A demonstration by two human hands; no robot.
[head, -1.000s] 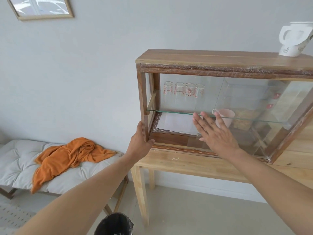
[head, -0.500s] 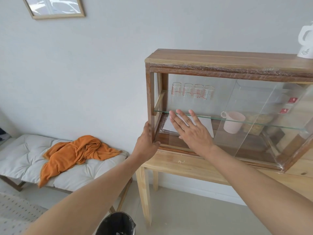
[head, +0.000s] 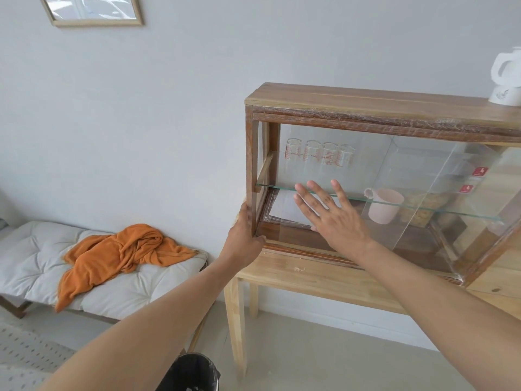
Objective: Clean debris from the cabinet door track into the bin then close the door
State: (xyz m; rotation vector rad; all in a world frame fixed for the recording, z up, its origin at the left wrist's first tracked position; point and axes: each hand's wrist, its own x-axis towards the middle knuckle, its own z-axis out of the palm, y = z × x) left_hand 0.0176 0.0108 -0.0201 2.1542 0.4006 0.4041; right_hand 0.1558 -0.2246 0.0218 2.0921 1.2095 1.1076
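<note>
Here, left grip [head: 244, 238] around cabinet [head: 366, 108] corner post — right grip [head: 332, 218] flat, fingers wide, on glass door [head: 352, 170].

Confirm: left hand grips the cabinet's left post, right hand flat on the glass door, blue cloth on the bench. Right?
Not quite. The cloth on the bench is orange, not blue; the head view shows it. The rest holds: the left hand grips the cabinet's left post, and the right hand lies flat, fingers spread, on the glass door.
</note>
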